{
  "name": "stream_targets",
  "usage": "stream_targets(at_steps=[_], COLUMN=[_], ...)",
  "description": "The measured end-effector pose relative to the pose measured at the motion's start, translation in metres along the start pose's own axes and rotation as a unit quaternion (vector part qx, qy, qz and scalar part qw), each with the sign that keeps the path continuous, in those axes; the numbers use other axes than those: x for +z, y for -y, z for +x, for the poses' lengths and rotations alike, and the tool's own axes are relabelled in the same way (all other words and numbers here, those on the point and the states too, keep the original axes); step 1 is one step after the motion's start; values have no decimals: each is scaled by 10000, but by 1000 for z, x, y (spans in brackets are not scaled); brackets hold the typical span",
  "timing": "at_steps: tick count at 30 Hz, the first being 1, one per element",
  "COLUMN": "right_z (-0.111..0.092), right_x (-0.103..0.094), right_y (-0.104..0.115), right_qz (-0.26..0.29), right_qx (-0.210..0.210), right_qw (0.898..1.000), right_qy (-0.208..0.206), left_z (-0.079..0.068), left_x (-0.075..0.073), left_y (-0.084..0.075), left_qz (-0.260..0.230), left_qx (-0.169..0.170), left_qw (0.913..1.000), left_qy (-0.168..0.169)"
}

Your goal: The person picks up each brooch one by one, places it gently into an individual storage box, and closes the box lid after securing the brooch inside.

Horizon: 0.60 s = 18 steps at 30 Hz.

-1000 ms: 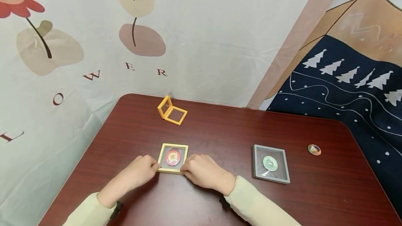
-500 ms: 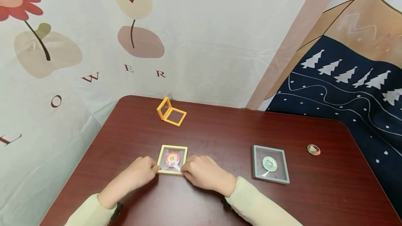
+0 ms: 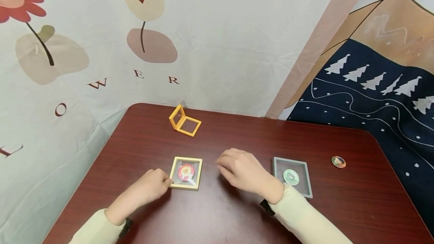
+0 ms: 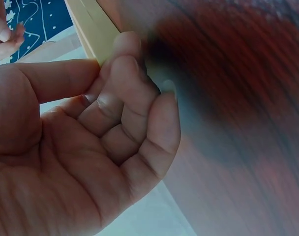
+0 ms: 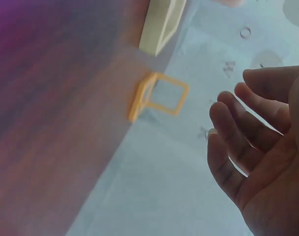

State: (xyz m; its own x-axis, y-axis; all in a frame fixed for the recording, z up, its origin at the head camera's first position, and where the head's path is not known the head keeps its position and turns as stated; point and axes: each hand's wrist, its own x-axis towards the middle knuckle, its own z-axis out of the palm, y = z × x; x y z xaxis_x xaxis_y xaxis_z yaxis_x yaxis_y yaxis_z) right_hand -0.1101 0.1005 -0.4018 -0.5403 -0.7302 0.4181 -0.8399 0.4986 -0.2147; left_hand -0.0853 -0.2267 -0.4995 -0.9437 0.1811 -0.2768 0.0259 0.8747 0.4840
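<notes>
A pale yellow square display frame [image 3: 172,172] lies on the table with a red round token [image 3: 186,172] behind its clear film. My left hand [image 3: 153,185] pinches the near left corner of that frame; in the left wrist view the thumb meets the fingers at the yellow edge [image 4: 93,29]. To the frame's right, my right hand [image 3: 245,172] is held above the table, its fingers loosely bent around nothing. A grey square display frame [image 3: 309,180] holding a green round token [image 3: 291,177] lies just beyond that hand, its lower part partly covered by the right wrist.
Toward the back of the dark red table [image 3: 237,134], a small orange-yellow hinged frame [image 3: 186,133] stands unfolded. A small round badge with a picture [image 3: 338,162] lies at the far right. Printed cloth [image 3: 220,48] hangs behind the table.
My right hand has let go of the pale yellow frame's near right corner and moved right, away from it. The left hand keeps its hold, and the frame stays in place.
</notes>
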Motion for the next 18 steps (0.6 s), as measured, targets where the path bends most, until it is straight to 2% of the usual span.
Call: stream_targets(at_steps=[6, 11, 14, 18], right_z=[-16, -38, -53, -73], right_x=[-26, -42, -50, -59], right_y=[-17, -31, -40, -51], right_qz=[-4, -18, -101, -221], right_qx=[521, 795, 944, 1228], right_qw=[9980, 9941, 9917, 9887], right_qy=[-354, -740, -862, -835], left_z=[-17, -28, -31, -33], left_x=[-22, -36, -41, -44], left_y=[-26, -46, -54, -56], left_qz=[-213, -209, -279, -356], left_qx=[-74, -174, -262, -318], left_qw=[9996, 9995, 9992, 9988], left_qy=[144, 140, 112, 82])
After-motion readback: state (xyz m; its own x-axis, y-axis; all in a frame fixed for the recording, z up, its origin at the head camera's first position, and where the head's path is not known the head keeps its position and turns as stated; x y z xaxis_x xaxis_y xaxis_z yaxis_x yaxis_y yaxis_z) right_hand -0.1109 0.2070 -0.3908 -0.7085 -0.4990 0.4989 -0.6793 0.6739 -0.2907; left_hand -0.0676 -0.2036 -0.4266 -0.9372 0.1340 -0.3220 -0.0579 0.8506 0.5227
